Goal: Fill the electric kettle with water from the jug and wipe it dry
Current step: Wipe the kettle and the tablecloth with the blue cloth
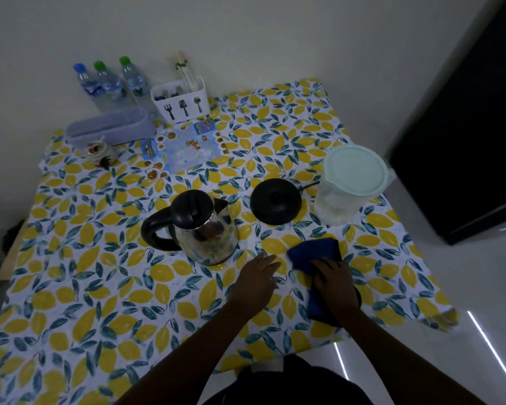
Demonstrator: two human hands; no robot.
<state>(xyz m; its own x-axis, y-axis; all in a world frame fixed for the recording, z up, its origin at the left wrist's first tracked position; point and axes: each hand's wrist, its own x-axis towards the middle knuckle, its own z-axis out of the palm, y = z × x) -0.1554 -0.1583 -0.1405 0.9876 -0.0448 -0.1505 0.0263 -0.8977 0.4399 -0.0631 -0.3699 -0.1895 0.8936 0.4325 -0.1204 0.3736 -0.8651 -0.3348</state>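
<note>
**Table with kettle, jug and cloth: contents as seen from above**

Table (79, 302): covered by a cloth printed with yellow lemons and blue-green leaves; set against a pale wall.

Kettle (200, 229): steel body, black lid closed, black handle pointing left, spout toward the right. Stands upright directly on the tablecloth, left of centre, off its base.

Kettle base (276, 202): black disc, just right of the kettle and apart from it, cord running off toward the jug.

Jug (349, 182): clear plastic, pale green lid on, upright near the right edge of the table, just right of the base. Water level cannot be told.

Cloth (316, 255): dark blue, lying on the table in front of the jug and base, to the right of the kettle, not touching it.

Right hand (335, 283): palm down on the blue cloth, fingers spread slightly and pressed onto it; whether they grip it cannot be told.

Left hand (256, 277): flat on the table just left of the cloth, fingers straight and close together, holding nothing, near the foot of the kettle.

Back row: three water bottles (111, 83) against the wall, a white cutlery holder (181, 102), a lilac tray (110, 127), a small patterned jar (100, 152), a printed leaflet (184, 144).
</note>
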